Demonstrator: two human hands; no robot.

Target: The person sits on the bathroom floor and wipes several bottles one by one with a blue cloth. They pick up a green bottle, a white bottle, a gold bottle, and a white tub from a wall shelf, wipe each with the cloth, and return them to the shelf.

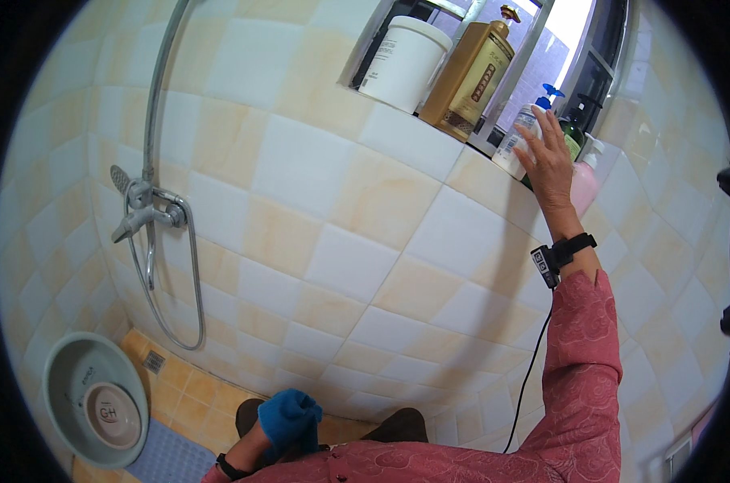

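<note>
At the windowsill, my right hand [549, 160] is at a white pump bottle [510, 154] with a blue pump top. Its spread fingers overlap the bottle's front; whether they grip it cannot be seen. Just right of the hand are a dark green pump bottle [571, 134] with a black top and a pink bottle [584, 184] with a white pump, partly covered by the hand and wrist. Low in front of my body, my left hand [257, 448] holds a bunched blue cloth [289, 419], which hides most of its fingers.
A gold pump bottle [470, 78] and a white tub [406, 63] share the windowsill. On the tiled wall hangs a shower mixer tap [144, 208] with a looping hose [200, 302]. A green basin [60, 392] with a smaller basin [111, 416] inside sits beside a blue mat [168, 450].
</note>
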